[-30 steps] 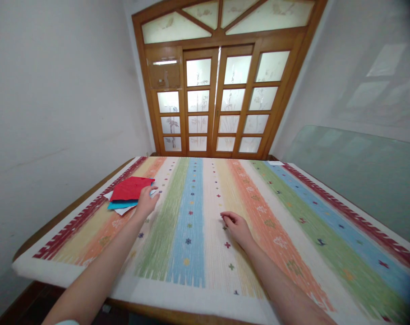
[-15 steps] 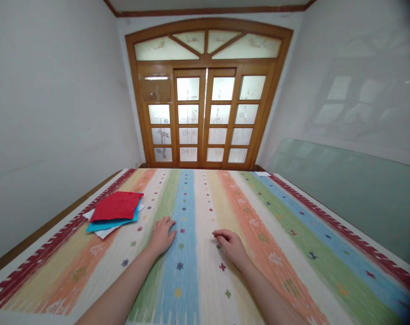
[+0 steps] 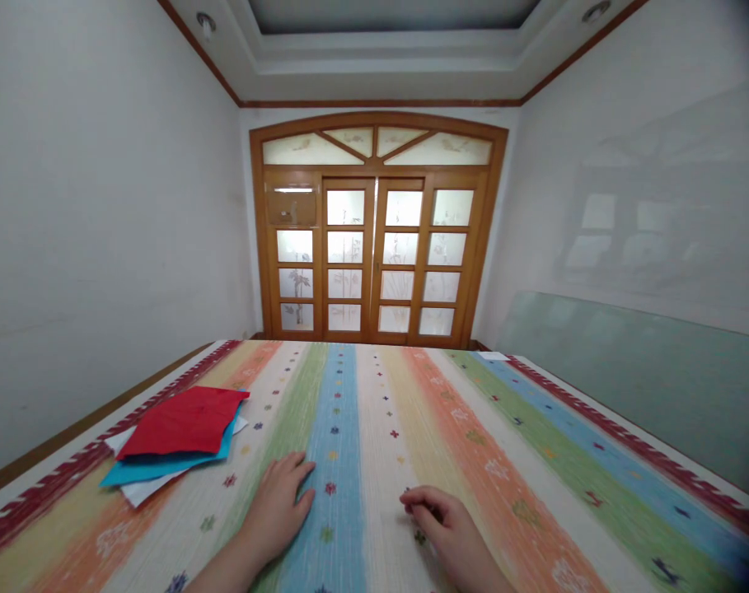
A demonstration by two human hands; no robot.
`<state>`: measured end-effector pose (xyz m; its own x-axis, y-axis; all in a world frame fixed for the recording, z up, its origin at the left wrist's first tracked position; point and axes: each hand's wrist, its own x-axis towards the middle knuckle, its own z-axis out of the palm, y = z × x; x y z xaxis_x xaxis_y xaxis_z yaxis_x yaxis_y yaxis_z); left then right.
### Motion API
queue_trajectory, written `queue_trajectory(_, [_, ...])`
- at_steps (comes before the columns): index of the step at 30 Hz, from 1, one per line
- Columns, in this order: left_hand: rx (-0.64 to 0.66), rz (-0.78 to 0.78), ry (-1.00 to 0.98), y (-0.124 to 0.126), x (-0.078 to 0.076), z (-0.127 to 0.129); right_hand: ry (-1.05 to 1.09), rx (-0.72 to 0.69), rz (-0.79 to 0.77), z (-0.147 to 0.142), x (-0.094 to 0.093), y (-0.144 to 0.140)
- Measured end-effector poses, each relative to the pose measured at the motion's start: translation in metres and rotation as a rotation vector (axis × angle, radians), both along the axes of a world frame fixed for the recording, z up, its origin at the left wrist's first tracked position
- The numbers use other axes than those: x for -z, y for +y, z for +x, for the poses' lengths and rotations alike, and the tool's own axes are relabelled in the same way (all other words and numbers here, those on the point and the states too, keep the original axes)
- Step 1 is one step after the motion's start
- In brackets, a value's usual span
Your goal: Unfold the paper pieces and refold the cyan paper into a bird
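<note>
The left hand (image 3: 278, 506) lay palm down at the lower centre-left of the frame, over the green and blue stripes of the tablecloth (image 3: 479, 469). Its fingers were loosely extended, the thumb stood apart from them, and it had hold of nothing. The right hand (image 3: 448, 531) was at the bottom of the frame, right of centre, above the white and yellow stripes, its fingers curled inward in a loose half-fist. Whether its fingertips met the thumb, or pinched anything small, could not be told.

The sheets were in a loose stack at the lower left of the frame, to the left of the left hand and well apart from both hands. On top was a red sheet (image 3: 185, 422), creased and slightly raised along its near edge. Beneath it a blue sheet (image 3: 155, 471) stuck out towards the bottom and right, and lowest of all, white paper (image 3: 148, 492) showed its corners on several sides.

A small white piece (image 3: 493, 357) lay at the tablecloth's far edge, right of centre. Wooden doors with glass panes (image 3: 381, 272) filled the middle of the frame, and a pale green panel (image 3: 646, 371) stood along the wall at right.
</note>
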<state>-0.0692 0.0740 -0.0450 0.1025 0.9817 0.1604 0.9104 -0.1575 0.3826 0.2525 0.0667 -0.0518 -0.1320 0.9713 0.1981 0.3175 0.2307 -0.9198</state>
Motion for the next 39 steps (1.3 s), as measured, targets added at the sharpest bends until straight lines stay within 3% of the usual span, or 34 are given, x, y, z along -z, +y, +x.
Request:
queue_trajectory(12, [0.014, 0.08, -0.073, 0.005, -0.002, -0.004, -0.045, -0.033, 0.015, -0.013, -0.012, -0.005])
queue_trajectory(29, [0.021, 0.179, 0.175, -0.006, -0.005, 0.013, -0.039, 0.035, 0.037, -0.016, -0.011, -0.002])
queue_trajectory(39, [0.056, 0.168, 0.075, -0.001, 0.001, 0.005, 0.013, 0.043, -0.027, -0.012, -0.018, -0.002])
